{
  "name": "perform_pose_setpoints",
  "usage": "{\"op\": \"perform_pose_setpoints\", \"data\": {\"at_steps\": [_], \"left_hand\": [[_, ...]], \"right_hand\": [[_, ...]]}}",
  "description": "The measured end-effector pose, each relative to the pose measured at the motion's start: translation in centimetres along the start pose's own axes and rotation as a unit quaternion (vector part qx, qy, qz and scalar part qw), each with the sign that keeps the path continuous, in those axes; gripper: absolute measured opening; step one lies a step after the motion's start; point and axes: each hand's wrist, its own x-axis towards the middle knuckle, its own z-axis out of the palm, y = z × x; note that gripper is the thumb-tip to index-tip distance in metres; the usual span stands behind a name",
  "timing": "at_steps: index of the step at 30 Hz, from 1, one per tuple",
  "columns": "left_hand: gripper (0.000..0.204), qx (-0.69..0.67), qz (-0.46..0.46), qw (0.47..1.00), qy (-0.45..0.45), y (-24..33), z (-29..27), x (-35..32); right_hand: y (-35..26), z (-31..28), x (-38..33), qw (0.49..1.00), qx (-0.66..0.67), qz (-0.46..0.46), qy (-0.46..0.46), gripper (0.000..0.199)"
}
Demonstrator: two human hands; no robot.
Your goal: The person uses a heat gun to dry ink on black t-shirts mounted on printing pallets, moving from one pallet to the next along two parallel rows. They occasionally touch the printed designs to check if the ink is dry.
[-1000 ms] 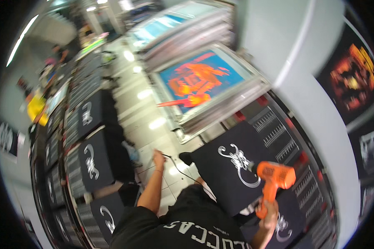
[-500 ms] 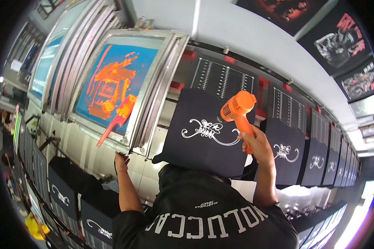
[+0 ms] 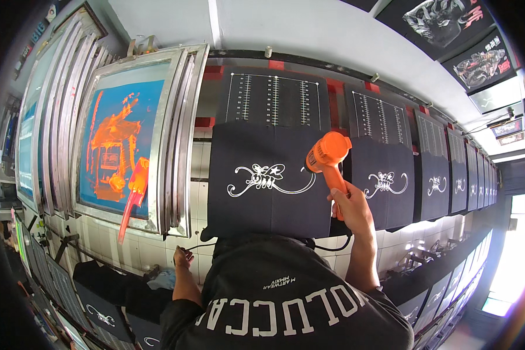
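My right hand [image 3: 354,206] is wrapped round the handle of an orange heat gun [image 3: 331,150]. Its dark nozzle points left, over the right-hand curl of a white line print [image 3: 268,181]. That print lies on a black fabric piece [image 3: 239,219] draped over a flat board right in front of me. Low on the left, my left hand [image 3: 183,257] is closed around a thin black cord [image 3: 202,245]. The cord runs rightward behind my body and shows again below the heat gun.
To the left leans a stack of framed screens [image 3: 181,146]; orange ink and an orange-smeared squeegee [image 3: 135,192] lie on the front one. Boards with white ruler marks [image 3: 274,96] line the right, several carrying black printed pieces [image 3: 385,204]. More printed pieces [image 3: 99,303] sit behind on the left.
The heat gun has moved rightward over the print, from near its middle toward its right end. My view has turned, so the screens and boards appear farther left and straighter.
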Motion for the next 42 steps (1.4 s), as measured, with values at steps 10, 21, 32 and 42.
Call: {"op": "perform_pose_setpoints", "data": {"at_steps": [10, 21, 32, 42], "left_hand": [[0.032, -0.040, 0.032, 0.999, -0.016, 1.9, -0.9, -0.5], [0.030, -0.002, 0.032, 0.999, 0.020, 1.5, -1.3, -0.8], [0.022, 0.359, 0.355, 0.824, -0.256, -5.9, -0.1, -3.7], [0.022, 0.413, 0.191, 0.871, -0.184, -8.6, 0.7, -7.3]], "right_hand": [[0.0, 0.4, 0.4, 1.000, 0.006, 0.004, -0.023, 0.026], [-0.3, 0.2, 0.7, 1.000, -0.015, 0.009, 0.010, 0.030], [0.5, -0.6, -0.5, 0.999, -0.012, 0.020, 0.023, 0.026], [1.5, -1.7, -2.7, 0.999, 0.021, 0.042, -0.001, 0.026]]}}
